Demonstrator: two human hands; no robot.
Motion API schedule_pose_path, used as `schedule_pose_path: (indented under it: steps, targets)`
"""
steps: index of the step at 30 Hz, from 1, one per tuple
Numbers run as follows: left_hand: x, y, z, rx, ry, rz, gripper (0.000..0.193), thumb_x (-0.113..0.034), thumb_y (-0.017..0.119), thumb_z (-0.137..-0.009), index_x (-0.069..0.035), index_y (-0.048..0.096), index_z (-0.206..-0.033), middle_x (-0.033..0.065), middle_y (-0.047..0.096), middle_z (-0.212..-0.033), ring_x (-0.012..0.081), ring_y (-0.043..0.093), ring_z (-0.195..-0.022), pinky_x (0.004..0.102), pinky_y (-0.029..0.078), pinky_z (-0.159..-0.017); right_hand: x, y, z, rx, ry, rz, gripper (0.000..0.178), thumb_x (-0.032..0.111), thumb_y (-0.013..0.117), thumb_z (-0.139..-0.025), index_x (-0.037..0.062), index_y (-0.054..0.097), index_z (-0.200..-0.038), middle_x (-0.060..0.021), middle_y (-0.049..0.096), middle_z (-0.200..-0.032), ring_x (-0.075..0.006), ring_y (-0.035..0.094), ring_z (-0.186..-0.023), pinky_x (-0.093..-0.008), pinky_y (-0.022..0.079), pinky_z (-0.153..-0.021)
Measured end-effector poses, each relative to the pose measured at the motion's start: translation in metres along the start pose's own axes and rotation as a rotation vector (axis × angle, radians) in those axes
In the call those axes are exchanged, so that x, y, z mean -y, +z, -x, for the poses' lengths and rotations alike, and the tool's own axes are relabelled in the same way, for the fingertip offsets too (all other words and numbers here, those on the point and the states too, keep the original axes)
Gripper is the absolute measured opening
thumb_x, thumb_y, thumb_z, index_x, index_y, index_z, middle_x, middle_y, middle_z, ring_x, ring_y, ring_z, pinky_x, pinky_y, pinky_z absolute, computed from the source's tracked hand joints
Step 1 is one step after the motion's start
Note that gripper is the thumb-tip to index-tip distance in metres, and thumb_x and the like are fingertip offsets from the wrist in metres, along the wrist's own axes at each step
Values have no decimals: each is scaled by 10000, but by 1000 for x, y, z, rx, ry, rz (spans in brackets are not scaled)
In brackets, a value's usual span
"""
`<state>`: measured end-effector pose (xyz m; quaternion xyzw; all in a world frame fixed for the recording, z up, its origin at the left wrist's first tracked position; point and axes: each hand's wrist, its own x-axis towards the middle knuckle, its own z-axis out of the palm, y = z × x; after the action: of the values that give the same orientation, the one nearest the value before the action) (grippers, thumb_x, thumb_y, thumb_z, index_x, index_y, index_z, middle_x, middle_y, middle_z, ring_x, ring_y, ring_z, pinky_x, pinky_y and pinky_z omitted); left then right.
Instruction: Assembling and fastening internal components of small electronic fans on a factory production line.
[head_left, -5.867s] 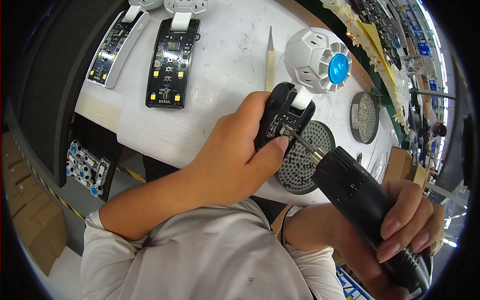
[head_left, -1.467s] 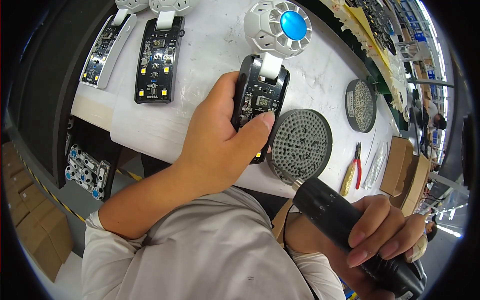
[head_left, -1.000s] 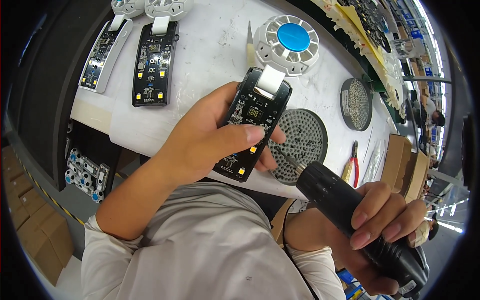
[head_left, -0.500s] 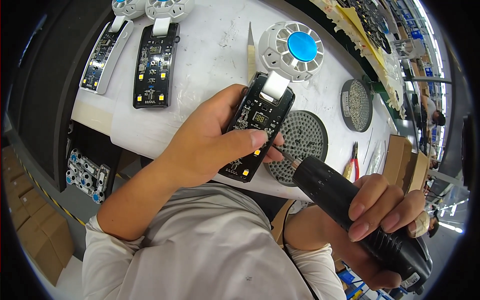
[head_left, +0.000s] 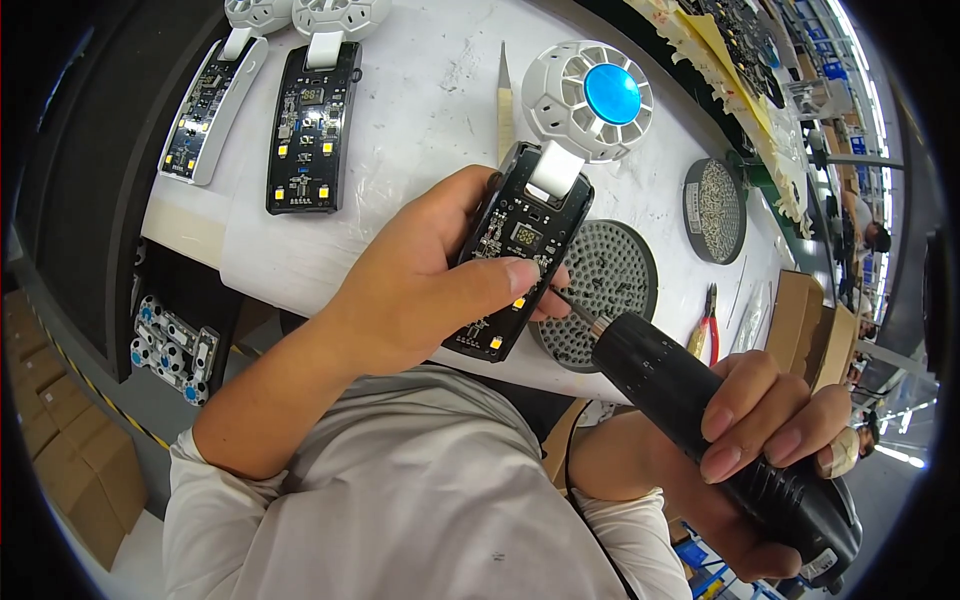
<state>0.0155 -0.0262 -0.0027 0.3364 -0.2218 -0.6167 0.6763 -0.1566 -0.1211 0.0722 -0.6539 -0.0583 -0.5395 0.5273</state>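
Fan units counted on or above the bench [head_left: 430, 90]: three. One, the held fan unit [head_left: 530, 215], is in the left hand [head_left: 410, 285], thumb pressed on its circuit board, fingers curled beneath. Two spare units [head_left: 315, 130] [head_left: 212, 110] lie beyond and left of that hand. One electric screwdriver [head_left: 650, 370] is gripped by the wrapped fingers of the right hand [head_left: 760, 450].

The held unit's long axis slants away and rightward, fan head farthest, board facing up. The screwdriver bit points at the left fingertips; contact cannot be determined.

Round trays: two. The near tray [head_left: 651, 300] lies between the hands, partly covered by held unit and screwdriver; the far tray [head_left: 692, 210] lies beyond the right hand, near one pair of pliers [head_left: 713, 335].
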Motion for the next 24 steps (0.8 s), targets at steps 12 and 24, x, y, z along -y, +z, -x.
schedule_pose_path:
  steps: [12, 24]
  targets:
    - [1, 1, 0, -19, 0, -19, 372, -80, 577, -889, 54, 415, -1196, 147, 624, -1004, 212, 671, -901, 328, 555, -803, 1, -3, 1, -6, -11, 31, 617, 469, 761, -750, 8, 456, -1026, -67, 465, -904, -118, 566, -590, -274, 432, -566]
    - [1, 2, 0, -26, 9, -15, 375, -88, 587, -891, 52, 418, -1194, 133, 619, -994, 202, 666, -896, 324, 555, -805, 2, -4, 2, -10, 22, 3, 602, 466, 762, -749, 20, 487, -1044, -71, 463, -907, -127, 564, -595, -278, 421, -578]
